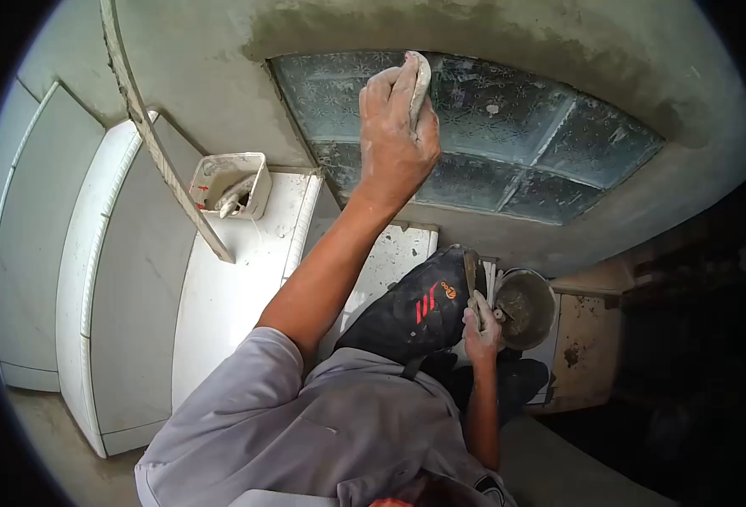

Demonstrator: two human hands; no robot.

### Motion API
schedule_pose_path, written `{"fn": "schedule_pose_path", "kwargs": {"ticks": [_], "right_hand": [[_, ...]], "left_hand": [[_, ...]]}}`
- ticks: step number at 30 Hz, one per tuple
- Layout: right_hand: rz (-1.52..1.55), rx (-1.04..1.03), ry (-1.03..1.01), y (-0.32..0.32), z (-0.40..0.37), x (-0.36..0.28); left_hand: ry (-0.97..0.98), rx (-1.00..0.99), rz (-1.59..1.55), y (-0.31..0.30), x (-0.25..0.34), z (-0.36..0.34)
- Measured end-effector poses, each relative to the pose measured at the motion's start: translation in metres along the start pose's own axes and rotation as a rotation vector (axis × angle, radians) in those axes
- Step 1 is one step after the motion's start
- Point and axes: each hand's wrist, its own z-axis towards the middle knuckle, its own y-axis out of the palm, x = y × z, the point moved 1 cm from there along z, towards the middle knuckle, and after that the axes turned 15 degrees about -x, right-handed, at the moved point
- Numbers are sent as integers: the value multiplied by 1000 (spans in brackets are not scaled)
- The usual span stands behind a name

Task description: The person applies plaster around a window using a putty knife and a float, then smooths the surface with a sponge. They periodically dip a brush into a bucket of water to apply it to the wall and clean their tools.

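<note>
Raised in front of the glass-block window [466, 101], my left hand [398, 135] is closed on a pale, plaster-coated pad [421, 89], seen nearly edge-on. The pad overlaps the upper part of the window in view; whether it touches the glass I cannot tell. Low beside my dark-clothed knee [415, 300], my right hand [481, 329] is closed round a narrow trowel-like tool [471, 275], its blade pointing up. Just right of that hand is a round bucket [527, 308] with greyish material inside.
Tiled steps [242, 287] lie at the left, with a square tub [261, 190] holding a whitish object. A long wooden strip [166, 165] slants across them. Grey plastered wall [221, 76] surrounds the window. A stained board [588, 346] is beyond the bucket.
</note>
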Motion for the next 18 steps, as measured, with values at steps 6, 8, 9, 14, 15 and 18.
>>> {"fn": "schedule_pose_path", "kwargs": {"ticks": [6, 8, 9, 14, 15, 18], "right_hand": [[-17, -9, 8, 2, 1, -4], [5, -4, 3, 5, 4, 0], [14, -3, -1, 5, 6, -2], [9, 11, -16, 4, 0, -19], [18, 20, -22, 2, -1, -21], [-18, 35, -64, 0, -8, -15]], "left_hand": [[12, -123, 92, -4, 3, -2], [7, -127, 102, -5, 1, -2], [-21, -150, 94, -6, 1, -6], [-113, -201, -7, -5, -2, -32], [-85, -168, -10, -10, 1, -25], [-55, -147, 10, -14, 2, -8]]}}
